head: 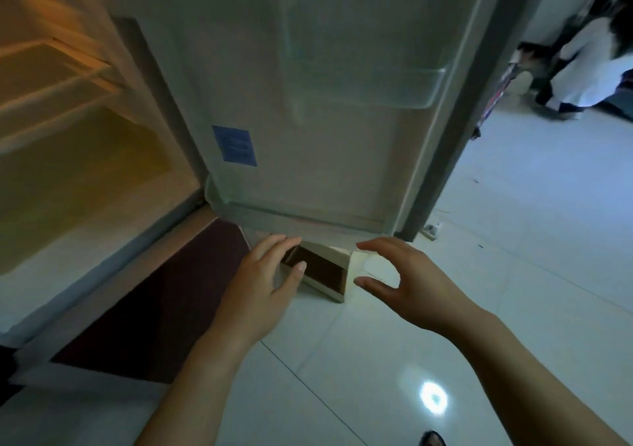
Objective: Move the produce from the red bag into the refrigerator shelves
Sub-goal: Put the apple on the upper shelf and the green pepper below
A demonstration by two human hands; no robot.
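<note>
The refrigerator stands open on the left, its lit shelves [58, 79] bare of anything I can make out. Its door [308, 103] swings out in front of me, with a clear door bin [370, 82] on its inner side. My left hand [260, 284] and my right hand [404, 281] reach forward below the door's bottom edge, both with fingers spread and holding nothing. Between them, on the floor, lies a small beige box [325, 271] with a dark face. No red bag and no produce are in view.
A dark maroon panel [154, 301] lies below the open compartment. White glossy tiles [513, 240] stretch to the right. At the far right, people [589, 65] stand in the room beyond the door edge. A blue label [234, 146] is stuck on the door.
</note>
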